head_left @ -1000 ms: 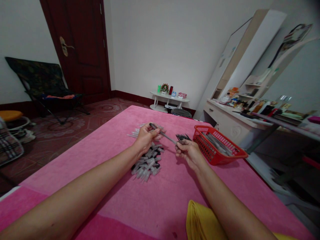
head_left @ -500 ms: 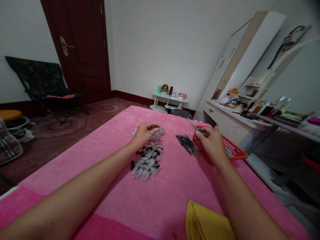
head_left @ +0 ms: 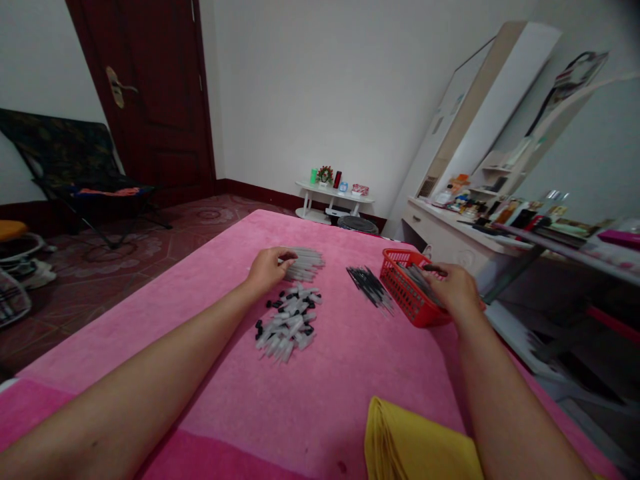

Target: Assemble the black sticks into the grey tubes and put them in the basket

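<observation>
My left hand [head_left: 270, 268] is at the left end of a row of clear pen barrels [head_left: 309, 264], its thumb and fingers closing on them. Just nearer lies a pile of translucent tips and small black plugs [head_left: 289, 323]. My right hand [head_left: 457, 288] is over the red plastic basket [head_left: 413, 303], thumb and fingers apart; its lower fingers are hidden. Grey, slim pens [head_left: 416, 277] lie inside the basket. Between the pile and the basket is a bundle of thin black pen refills [head_left: 369, 287] on the pink cloth.
A folded yellow cloth [head_left: 417, 443] lies near the front edge of the pink-covered table [head_left: 200, 380]. A dressing table [head_left: 450, 230] crowded with bottles stands to the right. Behind are a small white stand [head_left: 334, 193] and a dark round stool [head_left: 358, 224]; a folding chair [head_left: 75, 173] is at left.
My right hand has moved right and over the basket; the slim grey pen it held up no longer shows between its fingers. My left hand has shifted slightly left along the barrels.
</observation>
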A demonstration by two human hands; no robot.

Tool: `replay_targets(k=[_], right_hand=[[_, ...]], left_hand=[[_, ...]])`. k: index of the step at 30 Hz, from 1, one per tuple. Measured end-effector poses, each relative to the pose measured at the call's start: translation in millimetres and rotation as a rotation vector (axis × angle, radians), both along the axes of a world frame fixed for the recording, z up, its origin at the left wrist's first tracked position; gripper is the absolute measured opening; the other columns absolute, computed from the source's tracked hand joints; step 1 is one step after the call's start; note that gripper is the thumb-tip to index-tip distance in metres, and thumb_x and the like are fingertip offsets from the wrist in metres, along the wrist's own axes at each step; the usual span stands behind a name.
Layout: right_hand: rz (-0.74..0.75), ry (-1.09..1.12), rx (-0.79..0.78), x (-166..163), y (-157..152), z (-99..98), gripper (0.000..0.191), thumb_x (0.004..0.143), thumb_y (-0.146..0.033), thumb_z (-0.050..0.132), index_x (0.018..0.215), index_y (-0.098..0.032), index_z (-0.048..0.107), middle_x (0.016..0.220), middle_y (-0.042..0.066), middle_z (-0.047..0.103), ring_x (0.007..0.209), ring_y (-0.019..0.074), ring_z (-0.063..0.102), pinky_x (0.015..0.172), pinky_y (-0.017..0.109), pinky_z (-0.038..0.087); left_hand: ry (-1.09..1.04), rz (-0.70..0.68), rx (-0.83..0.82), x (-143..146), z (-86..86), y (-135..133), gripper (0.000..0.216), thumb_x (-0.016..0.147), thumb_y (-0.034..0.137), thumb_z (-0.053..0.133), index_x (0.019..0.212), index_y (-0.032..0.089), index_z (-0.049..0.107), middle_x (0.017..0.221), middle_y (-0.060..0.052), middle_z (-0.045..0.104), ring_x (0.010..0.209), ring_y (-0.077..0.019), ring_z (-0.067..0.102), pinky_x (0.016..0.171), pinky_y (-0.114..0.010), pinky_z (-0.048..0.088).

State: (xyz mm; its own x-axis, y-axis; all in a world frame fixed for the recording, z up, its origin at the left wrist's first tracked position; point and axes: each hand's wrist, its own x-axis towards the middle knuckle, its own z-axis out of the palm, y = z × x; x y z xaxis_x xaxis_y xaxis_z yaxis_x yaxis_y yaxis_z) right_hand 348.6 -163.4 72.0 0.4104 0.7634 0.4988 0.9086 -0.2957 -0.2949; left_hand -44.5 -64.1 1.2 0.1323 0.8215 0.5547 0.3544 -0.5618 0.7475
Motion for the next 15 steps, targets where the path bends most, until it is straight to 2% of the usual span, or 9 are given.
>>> replay_targets(k=[4, 6, 8, 10, 12, 15], right_hand=[[-0.151, -0.017, -0.179, 3.0, -4.7, 1.6, 0.032, 0.071, -0.034, 0.06, 0.098, -0.025, 0.075, 0.091, 0.013, 0.071, 0.081, 0.0293, 0.065, 0.065, 0.036, 0.046], [-0.217, -0.043, -0.199, 4.7, -8.0, 3.3, 0.033, 0.07, -0.028, 0.059, 0.099, -0.024, 0.075, 0.092, 0.015, 0.07, 0.083, 0.0298, 0.065, 0.065, 0.036, 0.046], [-0.214, -0.072, -0.156, 0.7, -10.1, 6.4, 0.034, 0.071, -0.025, 0.057, 0.1, -0.023, 0.074, 0.094, 0.015, 0.07, 0.084, 0.0288, 0.065, 0.066, 0.035, 0.046], [-0.129, -0.103, -0.078, -10.9, -9.9, 9.7, 0.033, 0.074, -0.025, 0.054, 0.1, -0.022, 0.074, 0.094, 0.013, 0.071, 0.085, 0.0265, 0.065, 0.068, 0.033, 0.046], [0.026, -0.119, -0.019, -29.2, -7.3, 11.2, 0.03, 0.077, -0.027, 0.053, 0.097, -0.02, 0.074, 0.096, 0.01, 0.071, 0.085, 0.0236, 0.064, 0.072, 0.03, 0.047], [0.307, -0.089, -0.064, -61.8, -2.9, 6.7, 0.027, 0.079, -0.027, 0.053, 0.096, -0.019, 0.073, 0.095, 0.006, 0.072, 0.086, 0.0196, 0.064, 0.075, 0.027, 0.047]], left_hand=[[0.359, 0.062, 0.081, -2.5, 3.6, -6.1, 0.02, 0.076, 0.027, 0.058, 0.088, 0.023, 0.073, 0.091, -0.006, 0.071, 0.086, -0.0218, 0.063, 0.079, -0.03, 0.047], [0.567, 0.103, 0.096, -3.0, 8.9, -11.6, 0.021, 0.078, 0.031, 0.057, 0.089, 0.024, 0.073, 0.093, -0.005, 0.071, 0.088, -0.0214, 0.062, 0.079, -0.029, 0.046], [0.715, 0.112, 0.085, -2.7, 13.7, -16.4, 0.022, 0.08, 0.037, 0.056, 0.089, 0.025, 0.072, 0.093, -0.005, 0.07, 0.09, -0.021, 0.061, 0.078, -0.028, 0.045], [0.809, 0.091, 0.08, -2.3, 16.3, -19.0, 0.022, 0.079, 0.039, 0.058, 0.09, 0.026, 0.072, 0.095, -0.004, 0.07, 0.092, -0.0209, 0.061, 0.077, -0.027, 0.045], [0.86, 0.065, 0.092, -2.0, 16.6, -19.3, 0.022, 0.076, 0.036, 0.061, 0.092, 0.027, 0.072, 0.097, -0.004, 0.069, 0.095, -0.0213, 0.06, 0.077, -0.027, 0.045], [0.888, 0.043, 0.115, -1.7, 15.2, -18.2, 0.021, 0.074, 0.032, 0.064, 0.093, 0.027, 0.072, 0.098, -0.004, 0.069, 0.097, -0.0219, 0.059, 0.078, -0.027, 0.045]])
